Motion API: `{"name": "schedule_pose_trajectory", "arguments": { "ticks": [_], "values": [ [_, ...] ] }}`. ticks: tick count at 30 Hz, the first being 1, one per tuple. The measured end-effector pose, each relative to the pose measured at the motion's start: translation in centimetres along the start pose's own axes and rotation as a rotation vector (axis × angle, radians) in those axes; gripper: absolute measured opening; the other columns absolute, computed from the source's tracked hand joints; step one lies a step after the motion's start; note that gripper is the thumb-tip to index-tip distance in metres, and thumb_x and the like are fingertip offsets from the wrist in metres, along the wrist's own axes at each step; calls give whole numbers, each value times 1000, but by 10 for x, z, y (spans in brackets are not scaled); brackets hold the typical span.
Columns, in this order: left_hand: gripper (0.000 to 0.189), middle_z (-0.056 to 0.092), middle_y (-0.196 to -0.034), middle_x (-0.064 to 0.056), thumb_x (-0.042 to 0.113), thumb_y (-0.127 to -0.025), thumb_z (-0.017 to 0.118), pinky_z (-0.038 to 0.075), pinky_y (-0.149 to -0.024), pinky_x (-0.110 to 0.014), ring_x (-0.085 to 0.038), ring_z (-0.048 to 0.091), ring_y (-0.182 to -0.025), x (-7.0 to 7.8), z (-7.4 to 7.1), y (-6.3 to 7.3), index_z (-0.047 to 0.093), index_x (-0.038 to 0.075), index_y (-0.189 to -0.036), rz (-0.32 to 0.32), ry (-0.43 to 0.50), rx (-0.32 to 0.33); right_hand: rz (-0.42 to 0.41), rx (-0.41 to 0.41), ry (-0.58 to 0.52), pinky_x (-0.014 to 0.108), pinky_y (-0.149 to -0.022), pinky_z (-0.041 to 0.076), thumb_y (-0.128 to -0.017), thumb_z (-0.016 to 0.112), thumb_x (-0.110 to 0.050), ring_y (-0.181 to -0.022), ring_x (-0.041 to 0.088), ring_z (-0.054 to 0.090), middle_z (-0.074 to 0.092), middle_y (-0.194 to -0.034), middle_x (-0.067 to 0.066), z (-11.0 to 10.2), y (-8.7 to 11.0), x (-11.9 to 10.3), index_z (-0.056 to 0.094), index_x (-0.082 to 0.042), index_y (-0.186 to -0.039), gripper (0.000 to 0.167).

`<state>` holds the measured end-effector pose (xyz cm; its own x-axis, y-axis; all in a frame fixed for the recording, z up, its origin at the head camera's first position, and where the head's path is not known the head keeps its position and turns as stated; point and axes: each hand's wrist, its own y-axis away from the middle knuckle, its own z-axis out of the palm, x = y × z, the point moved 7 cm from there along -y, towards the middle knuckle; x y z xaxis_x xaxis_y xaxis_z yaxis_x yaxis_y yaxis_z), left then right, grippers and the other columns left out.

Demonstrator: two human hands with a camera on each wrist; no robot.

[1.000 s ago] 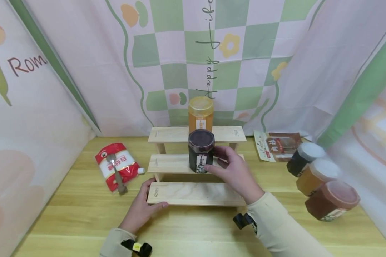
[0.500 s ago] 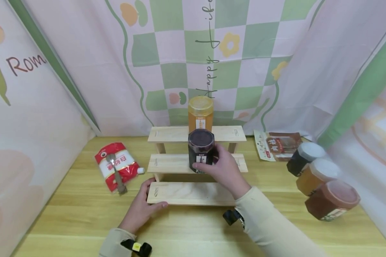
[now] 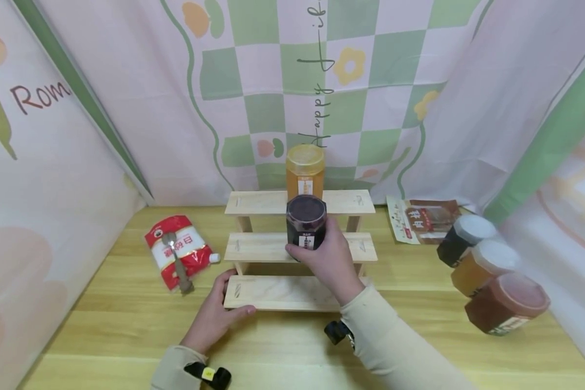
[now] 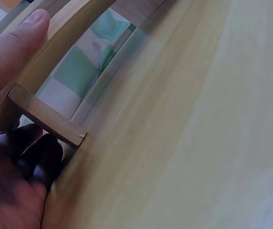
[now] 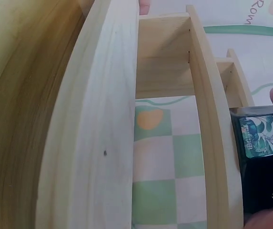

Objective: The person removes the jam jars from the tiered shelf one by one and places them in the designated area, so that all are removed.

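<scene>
A three-tier wooden step shelf (image 3: 283,293) stands on the table in the head view. On its middle step is a dark, faceted jar (image 3: 305,219) with a white label. My right hand (image 3: 330,265) grips this jar from the front right, thumb across its label side. The right wrist view shows the jar's dark lower part and leafy label (image 5: 264,135), beside the step's edge. My left hand (image 3: 218,317) holds the left end of the bottom step. In the left wrist view its thumb (image 4: 19,47) lies over the plank and its fingers curl behind the leg (image 4: 48,114).
An amber jar (image 3: 305,169) stands on the top step. Three jars, dark (image 3: 465,241), amber (image 3: 485,268) and reddish (image 3: 507,303), stand at the right by a brown packet (image 3: 426,222). At left, a spoon (image 3: 179,265) lies on a red-white pouch (image 3: 163,268).
My right hand has shifted left round the jar, its thumb now across the front and covering part of the label. The jar and my left hand stay in place.
</scene>
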<state>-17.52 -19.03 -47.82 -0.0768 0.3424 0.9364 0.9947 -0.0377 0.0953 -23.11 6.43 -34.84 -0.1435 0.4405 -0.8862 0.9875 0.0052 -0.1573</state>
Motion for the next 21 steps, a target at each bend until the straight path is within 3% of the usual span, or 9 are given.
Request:
{"name": "schedule_pose_trajectory", "arguments": {
  "ticks": [13,21],
  "values": [
    [102,57,-132,-8,28,-72,90,49,-100,-46,-23,59,-115,8,2,2,30,17,-154,16,15,-1,6,-10,-20,51,-100,47,-74,90,-30,-118,31,58,61,-129,11,-11,8,6,46,-14,-141,82],
    [102,57,-130,-8,29,-72,90,49,-99,-44,-23,60,-113,5,1,0,30,17,-154,23,9,-2,-10,-41,-77,52,-105,43,-75,90,-29,-125,29,54,58,-134,9,-20,17,10,44,-18,-144,84]
  ]
}}
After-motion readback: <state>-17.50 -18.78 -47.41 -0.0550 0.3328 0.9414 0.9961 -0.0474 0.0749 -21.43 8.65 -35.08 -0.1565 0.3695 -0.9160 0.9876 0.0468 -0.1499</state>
